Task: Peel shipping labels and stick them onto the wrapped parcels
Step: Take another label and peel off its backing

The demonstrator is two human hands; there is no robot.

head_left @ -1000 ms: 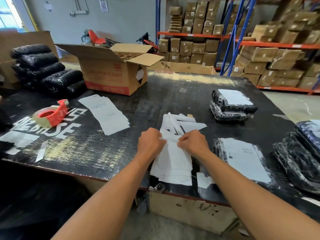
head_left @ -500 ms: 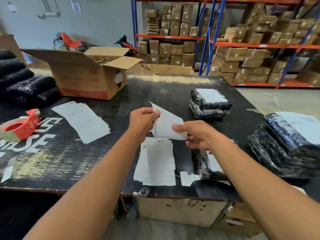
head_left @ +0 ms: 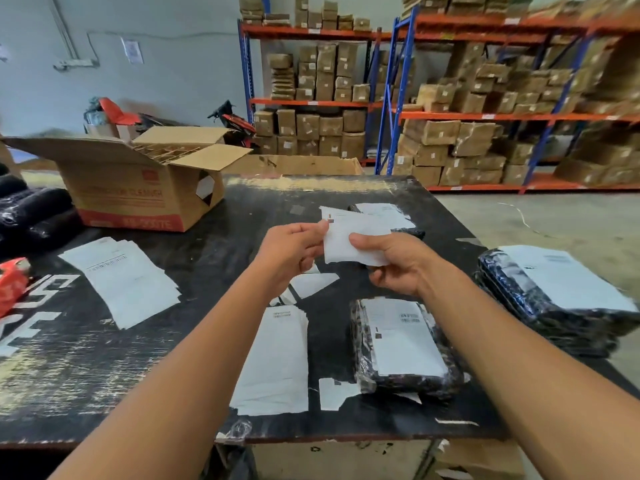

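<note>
Head view is showing the left hand [head_left: 294, 251] and right hand [head_left: 398, 265] hovering above the black table [head_left: 214, 244], each pinching one white shipping label [head_left: 349, 237] between thumb and curled fingers, the left at its left edge, the right at its lower right part. At the far left of the table, an open cardboard box [head_left: 138, 192] is sitting with flaps spread, holding cardboard dividers [head_left: 166, 154]. Across the tabletop, a red tape roll [head_left: 12, 282], a fanned label pile [head_left: 128, 282], a second label stack [head_left: 277, 358], a labelled wrapped parcel [head_left: 398, 344] under the right wrist and a parcel stack [head_left: 554, 299] are lying.

Blurred, illegible print on label [head_left: 338, 251]
</note>
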